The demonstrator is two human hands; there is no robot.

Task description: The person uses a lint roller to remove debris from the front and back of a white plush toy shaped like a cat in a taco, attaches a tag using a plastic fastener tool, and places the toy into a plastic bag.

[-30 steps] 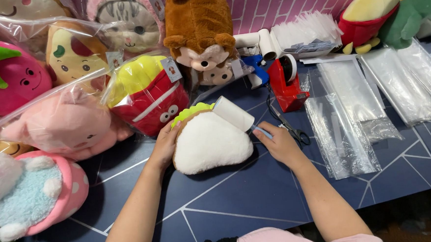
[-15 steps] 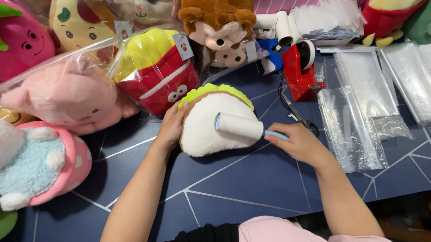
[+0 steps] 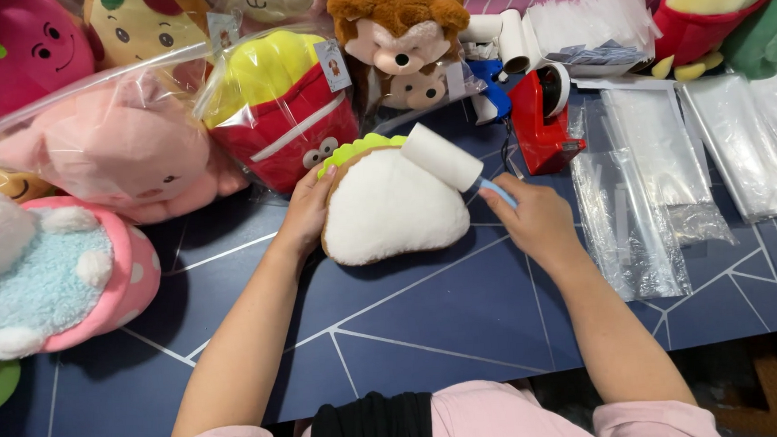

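Two bare hands work over a white plush toy with a scalloped yellow-green edge, which lies flat on the dark blue table between them. The left hand rests against the toy's left side, its fingers spread loosely and curled over the green trim, steadying it rather than gripping it. The right hand is closed around the light blue handle of a lint roller, fingers wrapped tight, and the roller's white drum lies tilted on the toy's upper right corner, touching the plush. Just beyond the left fingertips sits a red and yellow plush shaped like a carton of fries, sealed in a clear bag, and further left of it lies a pink plush animal, also bagged. Above the roller drum, past both sets of fingertips, stands a brown plush monkey. Up and to the right of the right hand's knuckles is a red tape dispenser, near but not touching the hand, with a blue tool just beside it on its left. To the right of the right hand lie flat stacks of clear plastic bags on the table. Well to the left of the left forearm lies a pink, white and pale blue plush.
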